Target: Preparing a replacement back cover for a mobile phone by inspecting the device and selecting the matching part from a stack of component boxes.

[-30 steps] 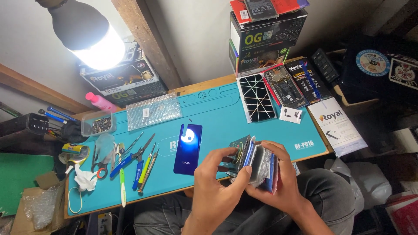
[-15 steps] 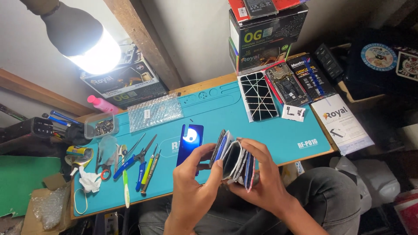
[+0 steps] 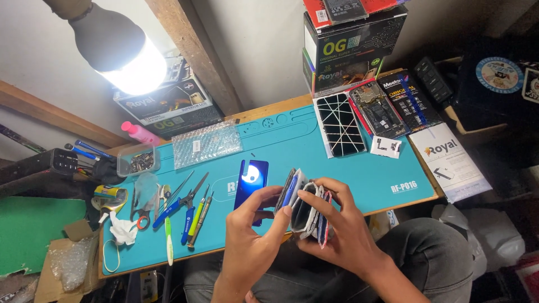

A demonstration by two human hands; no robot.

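stack: lower part behind fingers | lamp: cut by top edge

Centre of mat: the teal mat lies bare between the blue phone back and the cracked screen panel; my hand could pass there.
Left side: pliers and screwdrivers crowd the mat, with a bubble-wrap sheet behind them.
Far right: boxes wall off the back edge.
Overhead left: the lit bulb hangs low.
Near edge: my left hand and my right hand, with the stack of phone covers, fill it.
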